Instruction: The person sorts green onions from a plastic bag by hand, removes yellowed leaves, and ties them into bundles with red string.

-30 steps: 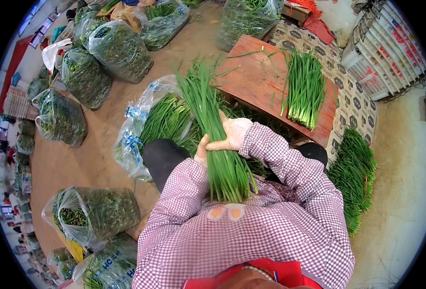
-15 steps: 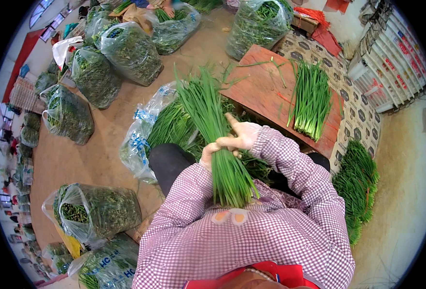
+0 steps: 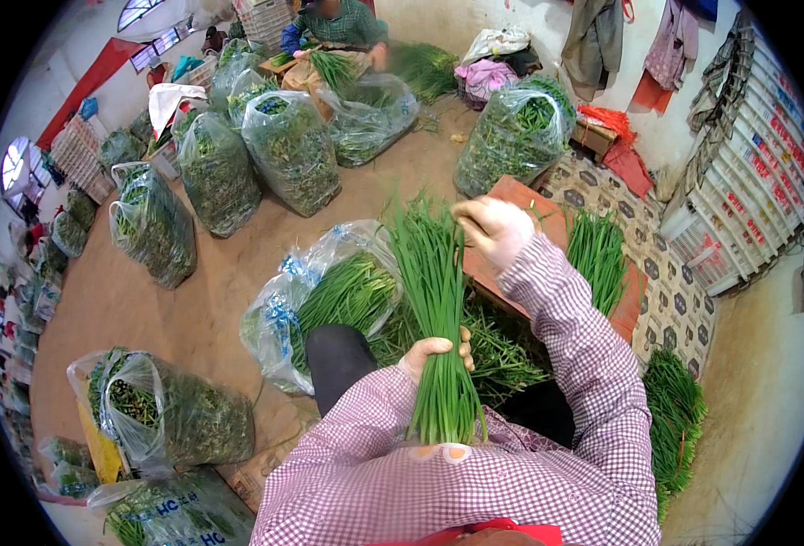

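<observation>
My left hand (image 3: 427, 355) is wrapped around the middle of a bunch of garlic chives (image 3: 434, 291), held upright against my front, pale ends toward me. At the bunch's leafy tips, my right hand (image 3: 495, 229) is raised with its gloved fingers curled together; what they pinch, if anything, is too small to make out. Beyond my left knee, an open plastic bag (image 3: 270, 314) holds more loose chives (image 3: 352, 296). On the low reddish wooden table (image 3: 511, 196) to the right lies another bunch of chives (image 3: 596, 259), partly behind my right sleeve.
Loose green leaves (image 3: 502, 355) are heaped between my knees. Tied chives (image 3: 673, 419) lie on the floor at right. Filled plastic bags (image 3: 293, 155) stand at left and back. A co-worker (image 3: 343, 27) sits at the far side with chives. White crates (image 3: 738, 155) stack against the right wall.
My right hand has left the grip beside my left hand and moved up to the leaf tips. The bunch stands straighter. My view has tilted up, showing the co-worker.
</observation>
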Demonstrator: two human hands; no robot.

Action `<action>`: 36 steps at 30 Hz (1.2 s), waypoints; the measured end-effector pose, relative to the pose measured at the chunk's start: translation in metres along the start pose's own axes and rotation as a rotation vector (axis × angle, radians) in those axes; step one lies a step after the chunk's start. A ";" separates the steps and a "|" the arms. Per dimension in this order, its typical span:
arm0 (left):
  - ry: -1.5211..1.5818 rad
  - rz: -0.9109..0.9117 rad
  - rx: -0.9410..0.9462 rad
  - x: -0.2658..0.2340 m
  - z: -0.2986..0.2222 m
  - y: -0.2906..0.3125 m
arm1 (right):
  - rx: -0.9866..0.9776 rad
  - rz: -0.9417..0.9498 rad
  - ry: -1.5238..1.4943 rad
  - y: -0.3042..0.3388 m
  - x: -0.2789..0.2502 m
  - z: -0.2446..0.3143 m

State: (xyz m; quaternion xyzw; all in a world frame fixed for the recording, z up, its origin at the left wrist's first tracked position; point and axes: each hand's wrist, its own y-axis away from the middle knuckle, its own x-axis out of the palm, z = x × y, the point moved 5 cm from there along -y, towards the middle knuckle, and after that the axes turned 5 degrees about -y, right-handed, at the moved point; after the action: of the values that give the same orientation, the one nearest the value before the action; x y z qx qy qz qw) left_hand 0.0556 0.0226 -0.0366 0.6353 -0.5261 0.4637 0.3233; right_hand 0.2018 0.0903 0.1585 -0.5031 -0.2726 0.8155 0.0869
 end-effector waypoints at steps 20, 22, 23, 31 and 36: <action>-0.040 -0.048 -0.144 0.025 0.012 -0.007 | -0.030 0.305 0.240 -0.058 -0.009 -0.075; -0.043 -0.067 -0.138 0.020 0.011 -0.004 | -0.164 0.325 0.319 -0.058 -0.007 -0.055; -0.044 -0.076 -0.135 0.016 0.011 -0.003 | -0.081 0.431 0.318 -0.058 -0.001 -0.048; -0.125 -0.044 -0.082 0.026 0.008 -0.007 | 0.004 0.634 0.747 -0.055 0.048 -0.060; -0.008 0.097 0.025 0.011 0.002 -0.012 | 0.189 -0.110 0.262 -0.048 -0.013 -0.105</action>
State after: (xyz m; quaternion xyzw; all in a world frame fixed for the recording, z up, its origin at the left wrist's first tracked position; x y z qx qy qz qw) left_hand 0.0676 0.0193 -0.0264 0.6150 -0.5517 0.4829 0.2901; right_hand 0.2929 0.1621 0.1582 -0.5791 -0.2082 0.7589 0.2130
